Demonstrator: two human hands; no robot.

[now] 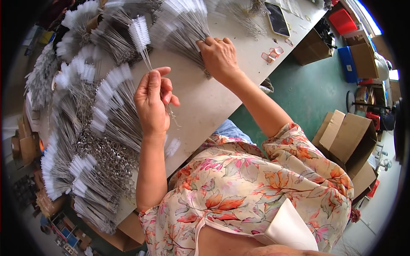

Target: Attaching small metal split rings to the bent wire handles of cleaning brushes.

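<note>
Hands work over a pale worktop [205,106] strewn with thin wire-stemmed tube brushes. Left hand [151,102] is partly closed, thumb and fingers pinching the stems of a small bunch of brushes [141,36]. That bunch rises from the hand toward 11 o'clock, its long axis running from the grip up to the white bristle heads; a few looped stem ends hang below the palm toward 5 o'clock.

Right hand [218,55] lies at about 1 o'clock from the left hand, well apart from it. Its fingers are curled down onto the stem ends of a fanned pile of brushes [181,25], which spreads away from it toward 10 and 11 o'clock. Whether the fingers actually grip stems or merely press on them cannot be told.

Right hand is the nearer one to this pile and touches it; left hand is nearer the larger heaps of brushes [85,141] lying at its 8 to 9 o'clock. A dark phone [277,19] lies on the worktop at 1 o'clock from the right hand. Open cardboard boxes [348,136] stand on the green floor [307,89].
</note>
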